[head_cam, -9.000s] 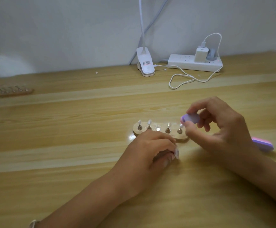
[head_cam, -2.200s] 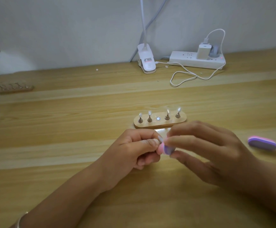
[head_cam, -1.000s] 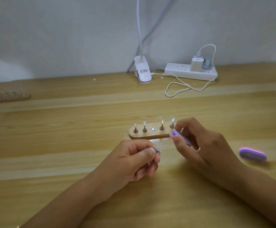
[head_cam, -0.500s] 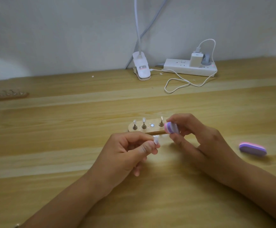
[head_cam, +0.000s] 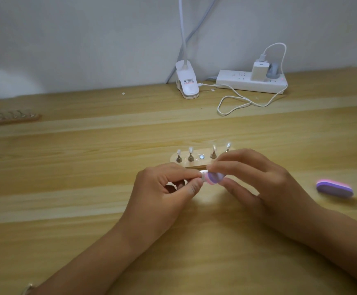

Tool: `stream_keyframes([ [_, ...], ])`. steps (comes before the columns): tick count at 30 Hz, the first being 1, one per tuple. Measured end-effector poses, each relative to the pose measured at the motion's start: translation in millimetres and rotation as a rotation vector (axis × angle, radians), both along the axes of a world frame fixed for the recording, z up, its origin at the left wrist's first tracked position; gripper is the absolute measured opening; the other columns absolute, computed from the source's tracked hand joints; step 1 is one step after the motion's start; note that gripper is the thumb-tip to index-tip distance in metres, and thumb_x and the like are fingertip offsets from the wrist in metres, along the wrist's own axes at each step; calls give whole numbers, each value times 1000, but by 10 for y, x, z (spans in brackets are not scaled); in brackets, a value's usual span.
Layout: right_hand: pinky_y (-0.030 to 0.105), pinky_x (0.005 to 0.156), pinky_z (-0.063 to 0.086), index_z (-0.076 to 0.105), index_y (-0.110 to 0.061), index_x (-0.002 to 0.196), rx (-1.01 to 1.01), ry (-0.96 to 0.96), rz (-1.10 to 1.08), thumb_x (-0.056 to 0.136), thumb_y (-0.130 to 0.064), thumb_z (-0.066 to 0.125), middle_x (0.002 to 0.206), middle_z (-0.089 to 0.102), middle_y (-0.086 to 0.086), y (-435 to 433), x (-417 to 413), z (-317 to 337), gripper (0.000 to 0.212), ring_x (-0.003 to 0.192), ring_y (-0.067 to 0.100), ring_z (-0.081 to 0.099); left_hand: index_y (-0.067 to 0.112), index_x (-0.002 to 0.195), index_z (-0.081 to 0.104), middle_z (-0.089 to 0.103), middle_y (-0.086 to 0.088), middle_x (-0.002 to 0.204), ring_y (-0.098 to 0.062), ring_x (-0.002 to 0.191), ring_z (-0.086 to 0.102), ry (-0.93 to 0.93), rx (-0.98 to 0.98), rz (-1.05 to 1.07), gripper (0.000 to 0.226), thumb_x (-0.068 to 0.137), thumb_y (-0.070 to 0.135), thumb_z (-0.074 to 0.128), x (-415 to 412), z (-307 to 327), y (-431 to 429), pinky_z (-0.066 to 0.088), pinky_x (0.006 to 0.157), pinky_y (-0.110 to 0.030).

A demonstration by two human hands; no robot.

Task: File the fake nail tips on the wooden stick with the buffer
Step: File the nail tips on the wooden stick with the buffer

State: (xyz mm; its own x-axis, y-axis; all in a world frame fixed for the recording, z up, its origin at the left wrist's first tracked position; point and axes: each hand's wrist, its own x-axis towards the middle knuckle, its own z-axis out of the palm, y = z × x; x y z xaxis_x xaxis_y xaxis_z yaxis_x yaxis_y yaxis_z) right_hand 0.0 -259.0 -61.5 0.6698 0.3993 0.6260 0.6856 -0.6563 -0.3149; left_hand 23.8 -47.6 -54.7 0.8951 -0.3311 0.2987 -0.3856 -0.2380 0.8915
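A small wooden holder (head_cam: 194, 165) lies mid-table with several clear nail tips (head_cam: 190, 150) standing on metal pegs; its middle socket shows bare. Just in front of it, my left hand (head_cam: 164, 192) pinches one nail tip peg (head_cam: 203, 174) between thumb and forefinger. My right hand (head_cam: 258, 182) grips a small purple-and-pink buffer (head_cam: 214, 178) and holds it against that tip. The tip itself is mostly hidden between the fingers and the buffer.
A second purple-pink buffer (head_cam: 334, 188) lies on the table to the right. Another wooden holder with tips (head_cam: 16, 117) sits far left. At the back stand a white clip lamp base (head_cam: 187, 86), a power strip (head_cam: 251, 83) and a looped white cable (head_cam: 237, 103).
My right hand has come down from the holder's right end and brought the buffer against the tip in my left hand. The hands, apart half a second ago, now meet.
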Motion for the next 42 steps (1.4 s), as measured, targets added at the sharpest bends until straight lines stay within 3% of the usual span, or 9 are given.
stream_keyframes([
  [4, 34, 83, 52, 73, -5, 116, -21, -53, 27, 97, -5, 61, 109, 68, 12, 59, -47, -22, 22, 97, 25, 66, 24, 91, 79, 73, 0, 75, -26, 68, 63, -64, 48, 1, 18, 78, 17, 69, -16, 14, -7, 48, 56, -33],
  [7, 33, 83, 51, 73, -3, 116, -97, -103, 40, 93, 5, 63, 109, 68, 14, 33, -42, -6, 27, 94, 26, 65, 23, 89, 79, 71, 2, 73, -20, 66, 61, -57, 30, 10, 17, 78, 16, 69, -16, 3, -11, 45, 56, -27],
  [10, 34, 83, 51, 74, -3, 114, -42, -86, -11, 93, -1, 62, 107, 69, 13, -58, -2, 32, 24, 94, 28, 66, 23, 85, 79, 70, 3, 71, -17, 64, 58, -46, 23, 14, 13, 77, 17, 70, -17, 6, -24, 43, 55, -23],
  [14, 33, 83, 51, 74, -3, 113, -70, -124, 32, 93, 5, 62, 107, 69, 15, 54, -42, -8, 25, 90, 28, 65, 26, 93, 78, 74, 2, 79, -24, 70, 63, -58, 27, -21, 20, 78, 16, 70, -21, 13, -24, 46, 56, -29],
  [19, 37, 83, 53, 74, -3, 113, -24, -78, 3, 91, 3, 64, 108, 69, 13, -26, -6, 14, 25, 95, 29, 67, 17, 91, 80, 74, 3, 80, -22, 69, 62, -50, 46, 11, 16, 79, 10, 73, -6, 3, -18, 45, 58, -26],
  [23, 32, 86, 51, 73, -4, 115, -52, -76, 54, 92, 3, 61, 110, 68, 12, 34, -23, -14, 26, 94, 28, 66, 19, 94, 80, 74, -2, 82, -24, 74, 65, -27, 19, 8, 19, 78, 12, 71, -6, 4, -9, 47, 57, -30],
  [28, 34, 87, 53, 74, -3, 114, -16, -46, 16, 91, 3, 64, 111, 69, 13, -30, 8, 5, 26, 99, 26, 67, 15, 88, 80, 75, 1, 81, -26, 75, 65, 40, -30, 43, 17, 79, 1, 76, 3, 3, -30, 48, 58, -31],
  [33, 31, 90, 51, 74, -3, 113, -31, -66, 64, 93, 1, 60, 112, 68, 13, 25, -18, -5, 24, 99, 26, 67, 12, 93, 79, 75, -5, 85, -31, 79, 66, 47, -48, 17, 16, 80, 5, 75, 3, 12, -13, 51, 63, -43],
  [42, 32, 89, 52, 74, -3, 112, -11, -60, 63, 93, 2, 62, 113, 68, 13, 51, -20, -13, 22, 100, 26, 67, 18, 94, 79, 74, -6, 82, -42, 79, 61, 53, -61, -2, 19, 76, 14, 75, 16, 5, -23, 47, 64, -47],
])
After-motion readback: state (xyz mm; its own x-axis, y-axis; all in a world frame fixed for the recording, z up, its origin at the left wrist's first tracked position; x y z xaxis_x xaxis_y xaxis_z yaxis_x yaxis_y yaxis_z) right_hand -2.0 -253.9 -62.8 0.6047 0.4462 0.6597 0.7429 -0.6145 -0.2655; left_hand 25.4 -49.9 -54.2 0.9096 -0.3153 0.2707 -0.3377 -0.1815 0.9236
